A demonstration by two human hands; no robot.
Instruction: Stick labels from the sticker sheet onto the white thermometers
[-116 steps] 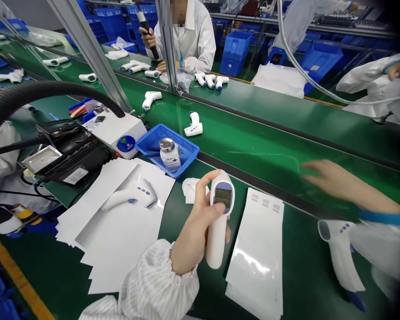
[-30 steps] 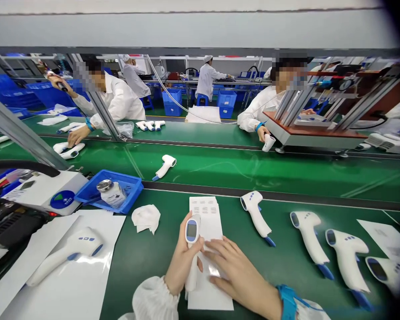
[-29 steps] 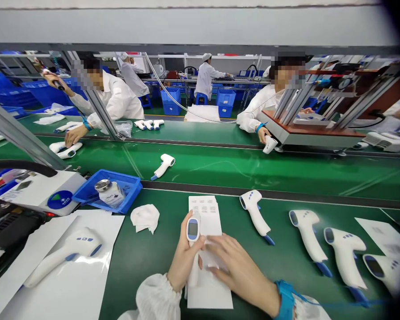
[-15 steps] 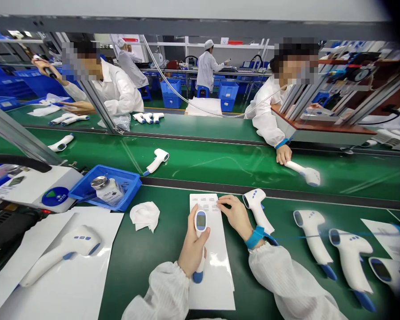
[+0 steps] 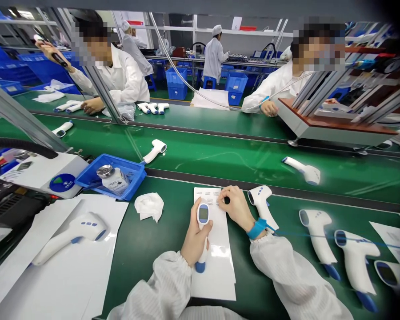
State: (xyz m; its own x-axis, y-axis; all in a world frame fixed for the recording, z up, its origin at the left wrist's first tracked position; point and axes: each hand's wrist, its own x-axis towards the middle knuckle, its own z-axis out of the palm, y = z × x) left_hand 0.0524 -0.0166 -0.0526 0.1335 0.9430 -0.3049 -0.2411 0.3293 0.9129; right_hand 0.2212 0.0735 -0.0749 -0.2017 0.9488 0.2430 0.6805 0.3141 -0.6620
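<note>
My left hand (image 5: 196, 238) is wrapped round a white infrared thermometer (image 5: 203, 214), its grey screen facing me and its blue base end pointing toward me. Beneath it lies a white label sheet (image 5: 216, 266) with small printed labels near the top. My right hand (image 5: 236, 206), wearing a blue wrist strap (image 5: 257, 228), pinches thumb and forefinger together at the sheet's upper right edge; what lies between the fingertips is too small to make out. Just right of that hand rests another thermometer (image 5: 262, 206).
Several thermometers, one of them here (image 5: 356, 258), lie on the right. At left are a thermometer on white paper (image 5: 76, 235), a crumpled cloth (image 5: 150, 206) and a blue tray (image 5: 138, 180). Beyond runs a green conveyor (image 5: 220, 153) carrying thermometers; co-workers sit across it.
My right hand's fingers have curled from stretched out on the sheet into a pinch. The co-worker at right has let go of a thermometer on the conveyor and drawn the hand back. My view has shifted slightly.
</note>
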